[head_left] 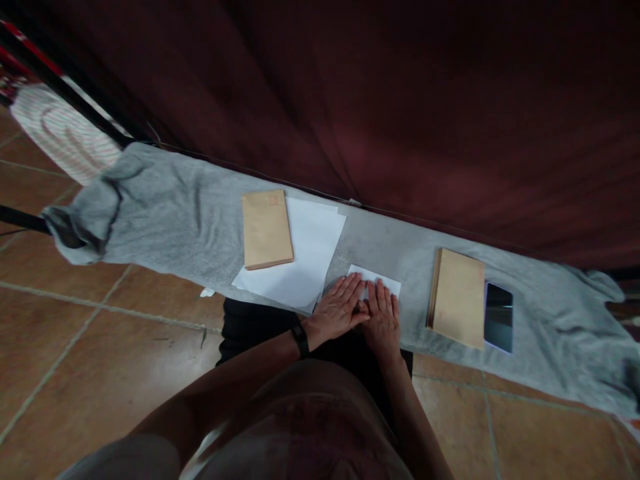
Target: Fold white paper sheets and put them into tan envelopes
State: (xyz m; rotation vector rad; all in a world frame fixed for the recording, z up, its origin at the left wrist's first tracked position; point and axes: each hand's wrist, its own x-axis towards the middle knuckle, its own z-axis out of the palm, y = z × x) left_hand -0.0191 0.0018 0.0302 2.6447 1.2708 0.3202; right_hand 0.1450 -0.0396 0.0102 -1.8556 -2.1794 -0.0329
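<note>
The left hand (340, 308) and right hand (383, 321) lie flat and open, grasping nothing, palms pressing the small folded white sheet (381, 278) on the grey cloth (190, 220); a sharp crease likely needs firm, even pressure with edges aligned

A grey cloth (190, 220) runs across the tiled floor (75, 347) in front of a dark red curtain (400, 100). On its left part a brown envelope (267, 229) lies on white sheets (310, 257). To the right, a stack of brown envelopes (459, 297) lies just beside a dark phone (499, 317).
</note>
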